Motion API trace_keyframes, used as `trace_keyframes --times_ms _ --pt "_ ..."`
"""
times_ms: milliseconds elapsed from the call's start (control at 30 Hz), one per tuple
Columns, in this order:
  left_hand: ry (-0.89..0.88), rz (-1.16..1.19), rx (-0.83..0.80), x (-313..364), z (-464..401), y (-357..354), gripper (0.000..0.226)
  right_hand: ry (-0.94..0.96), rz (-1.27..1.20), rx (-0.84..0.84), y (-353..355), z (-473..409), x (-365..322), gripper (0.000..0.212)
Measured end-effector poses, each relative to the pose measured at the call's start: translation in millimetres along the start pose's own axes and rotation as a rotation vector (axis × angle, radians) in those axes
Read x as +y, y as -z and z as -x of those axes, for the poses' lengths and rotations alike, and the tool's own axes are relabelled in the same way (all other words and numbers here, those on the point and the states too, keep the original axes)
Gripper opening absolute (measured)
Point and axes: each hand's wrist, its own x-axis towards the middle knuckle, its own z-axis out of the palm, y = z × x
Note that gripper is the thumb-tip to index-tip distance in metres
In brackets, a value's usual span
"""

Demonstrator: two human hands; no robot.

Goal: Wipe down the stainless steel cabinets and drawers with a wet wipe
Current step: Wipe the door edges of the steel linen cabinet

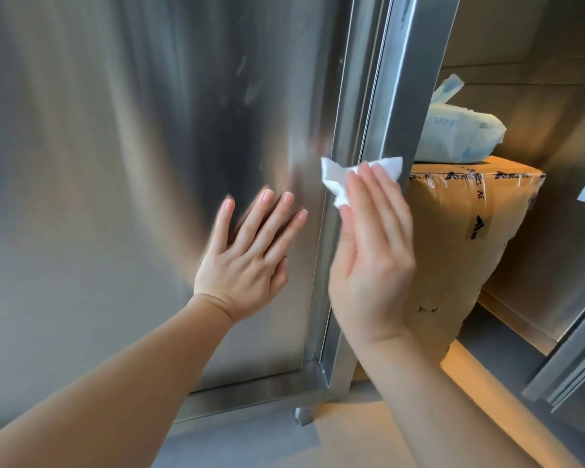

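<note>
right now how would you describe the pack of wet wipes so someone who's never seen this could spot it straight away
Look into the open cabinet compartment to the right of the steel door edge that the right hand presses a white wipe against. A taped cardboard box stands inside, and the wet wipe pack lies on top of it. It is the only soft, pale blue and white plastic packet there, its flap sticking up.
</note>
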Motion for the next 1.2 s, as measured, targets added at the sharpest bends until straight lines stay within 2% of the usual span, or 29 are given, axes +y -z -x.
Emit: trace_keyframes --times_ms 67,133,200,267,333,433,500,667,867,1067,1200 --pt "0.005 0.010 -0.005 -0.2 -1.4 3.6 0.068 -0.125 -0.091 -0.031 -21.0 0.1 -11.4 0.032" --pt "0.028 0.076 -0.008 0.2 -2.1 10.5 0.065 -0.317 -0.203 -0.190 -35.5 7.7 -19.3 0.042" --pt "0.064 0.170 -0.009 -1.4 -1.6 20.8 0.060 -0.426 -0.276 -0.338 -40.8 21.5 -22.0 0.050" --pt "0.065 0.208 -0.014 -7.6 -0.1 30.0 0.060 -0.467 -0.338 -0.359 -40.2 31.3 -23.4 0.051" --pt "0.024 0.189 -0.033 -16.5 0.2 35.2 0.063 -0.508 -0.354 -0.281 -40.0 29.0 -23.6 0.048" --pt "-0.003 0.113 -0.058 -28.2 -1.2 33.4 0.062 -0.494 -0.210 -0.135 -47.9 17.7 -23.0 0.039" --pt "-0.022 0.056 -0.061 -32.0 0.6 28.2 0.062 -0.481 -0.178 -0.109 -53.8 22.6 -23.1 0.040" --pt "-0.053 -0.026 -0.051 -32.0 5.3 17.0 0.065 -0.531 -0.097 -0.184 -51.2 73.5 -24.1 0.048" --pt "-0.067 -0.086 -0.045 -35.2 7.4 10.9 0.065 -0.432 -0.015 -0.168 -67.9 66.7 -23.1 0.050" --pt "-0.054 -0.103 -0.052 -34.2 8.1 8.7 0.066 -0.504 0.059 -0.365 -48.0 140.5 -28.1 0.066" --pt "-0.058 -0.111 -0.026 -34.9 7.6 8.0 0.065 -0.496 0.006 -0.210 -67.1 110.0 -23.8 0.056"
